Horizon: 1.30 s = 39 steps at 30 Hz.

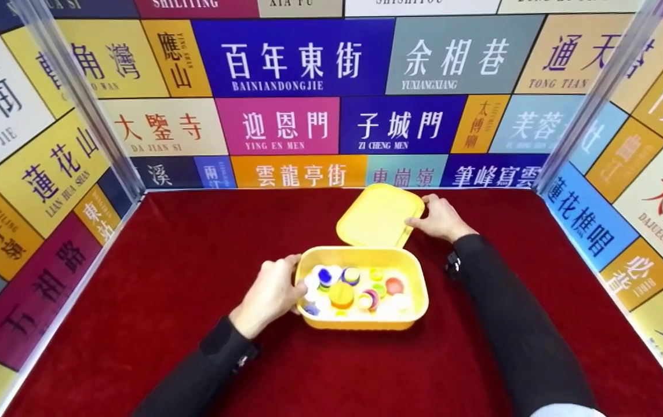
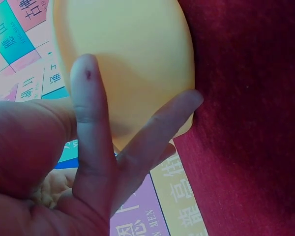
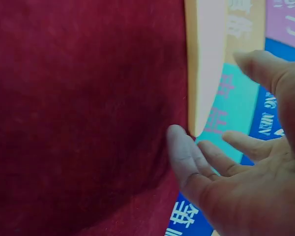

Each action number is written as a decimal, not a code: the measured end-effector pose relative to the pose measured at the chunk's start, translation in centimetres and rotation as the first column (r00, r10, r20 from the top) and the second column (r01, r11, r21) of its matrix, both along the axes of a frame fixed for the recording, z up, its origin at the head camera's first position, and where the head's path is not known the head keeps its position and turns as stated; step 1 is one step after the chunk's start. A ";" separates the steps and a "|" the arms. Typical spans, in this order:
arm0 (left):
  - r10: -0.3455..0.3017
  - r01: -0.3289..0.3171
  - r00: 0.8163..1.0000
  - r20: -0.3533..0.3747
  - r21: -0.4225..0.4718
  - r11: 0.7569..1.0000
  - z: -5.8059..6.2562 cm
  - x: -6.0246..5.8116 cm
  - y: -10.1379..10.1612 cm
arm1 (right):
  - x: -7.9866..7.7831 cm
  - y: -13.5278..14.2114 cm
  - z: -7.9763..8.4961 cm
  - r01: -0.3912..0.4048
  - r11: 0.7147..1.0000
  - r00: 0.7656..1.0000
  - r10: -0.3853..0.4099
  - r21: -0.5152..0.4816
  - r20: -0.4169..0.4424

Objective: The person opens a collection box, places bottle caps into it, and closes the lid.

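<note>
A yellow plastic box (image 1: 360, 325) sits uncovered on the red cloth, with several small colourful round pieces (image 1: 342, 295) inside. At its left end, my left hand (image 1: 270, 292) grips the wall, thumb at the rim and fingers spread along the outside. In the left wrist view those fingers lie against the box's smooth wall (image 2: 132, 59). Behind the box lies its yellow lid (image 1: 381, 214). My right hand (image 1: 440, 219) is at the lid's right edge. The right wrist view shows its fingers loosely extended by the lid's corner (image 3: 201, 98), the thumb apart from it.
Red cloth (image 1: 192, 260) covers the tabletop. Upright panels with colourful street-name signs (image 1: 285, 124) stand along the back and both sides, joined by metal corner posts (image 1: 85, 104). The lid lies close to the back panel.
</note>
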<state>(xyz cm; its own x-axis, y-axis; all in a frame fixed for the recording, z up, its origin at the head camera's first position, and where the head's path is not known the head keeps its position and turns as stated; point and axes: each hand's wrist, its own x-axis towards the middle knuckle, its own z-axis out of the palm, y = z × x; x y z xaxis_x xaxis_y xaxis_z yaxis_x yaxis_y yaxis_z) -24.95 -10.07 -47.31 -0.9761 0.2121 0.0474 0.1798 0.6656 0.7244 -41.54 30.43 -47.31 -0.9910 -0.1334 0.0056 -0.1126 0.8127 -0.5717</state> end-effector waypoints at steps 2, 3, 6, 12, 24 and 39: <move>-0.010 0.010 1.000 -0.006 0.000 1.000 0.0 0.0 0.0 | -0.7 -0.1 -0.1 0.009 1.000 1.000 -0.009 0.025 0.020; -0.013 0.013 1.000 -0.011 -0.002 1.000 0.1 -0.1 0.0 | -1.0 -0.1 0.0 0.012 0.999 0.999 -0.014 0.041 0.032; -0.014 0.014 0.999 -0.031 -0.006 1.000 0.2 -0.2 0.0 | -1.9 -0.4 0.3 0.007 0.997 0.997 -0.012 0.076 0.075; -0.017 0.016 0.999 -0.043 -0.014 1.000 0.5 -0.3 0.2 | -3.0 -0.5 0.7 -0.009 0.993 0.991 -0.006 0.115 0.132; -0.014 0.013 0.999 -0.040 -0.015 1.000 0.3 0.0 0.1 | -3.7 -0.8 -0.5 0.008 0.985 0.990 -0.032 0.172 0.135; -0.026 0.026 0.998 -0.050 0.004 1.000 -0.2 0.1 -0.2 | -4.1 -1.2 -0.8 -0.009 0.989 0.981 -0.020 0.149 0.195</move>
